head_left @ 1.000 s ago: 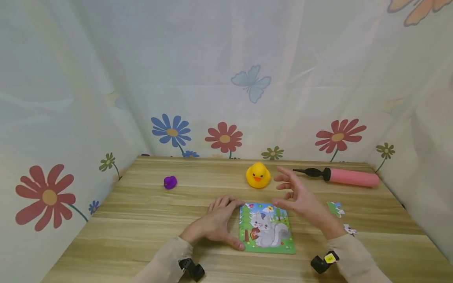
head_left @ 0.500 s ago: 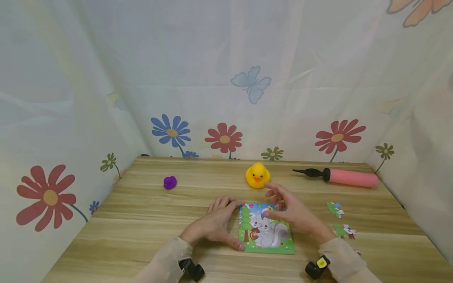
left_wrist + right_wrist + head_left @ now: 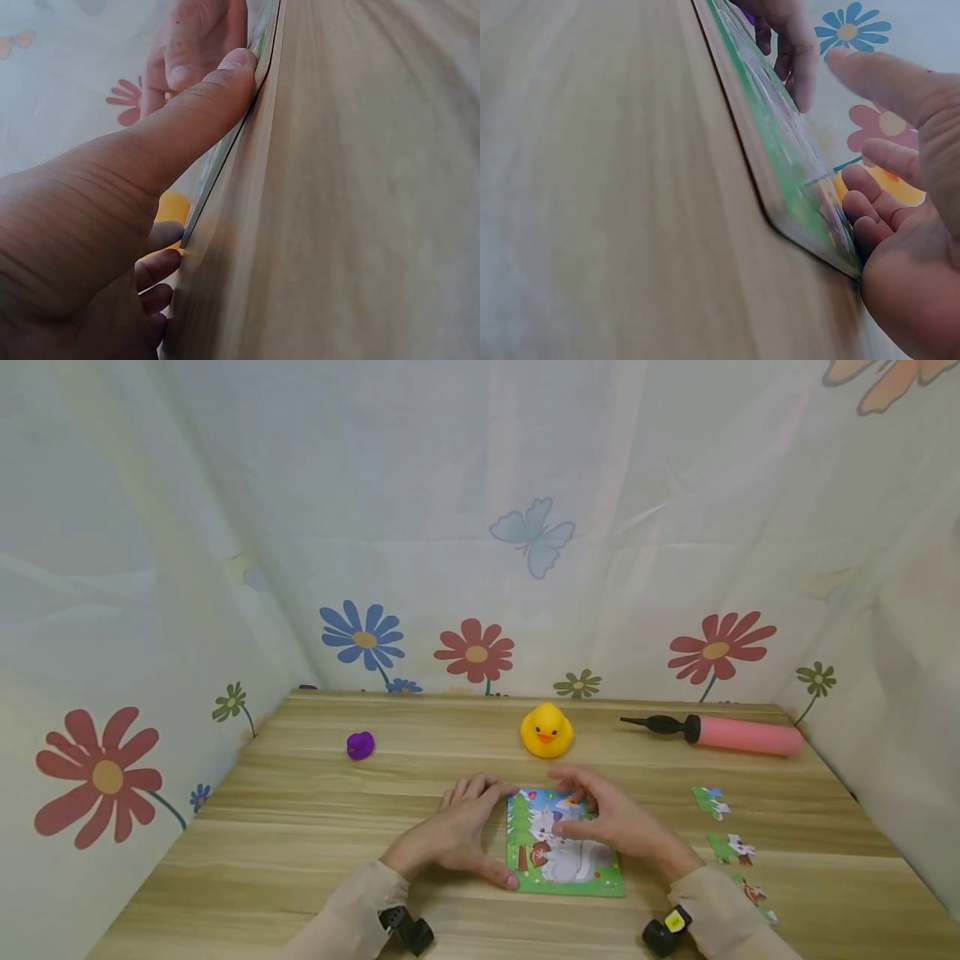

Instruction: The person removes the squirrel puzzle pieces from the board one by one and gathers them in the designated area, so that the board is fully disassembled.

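A square jigsaw puzzle with a grey squirrel picture lies flat on the wooden table. My left hand spans its left edge, the thumb on the near left corner and the fingers by the far left one. In the left wrist view, that thumb lies along the puzzle's edge. Over the puzzle's far right part is my right hand, covering that corner. The right wrist view shows its thumb apart from loosely bent fingers, with nothing between them.
Several loose jigsaw pieces lie in a column right of the puzzle. Behind it sits a yellow rubber duck. A small purple duck stands far left, and a pink hand pump lies back right. Flowered curtains surround the table.
My right hand has moved left and toward me, from the puzzle's far right corner to over its picture. More loose pieces show beside the right sleeve. The left hand has stayed still.
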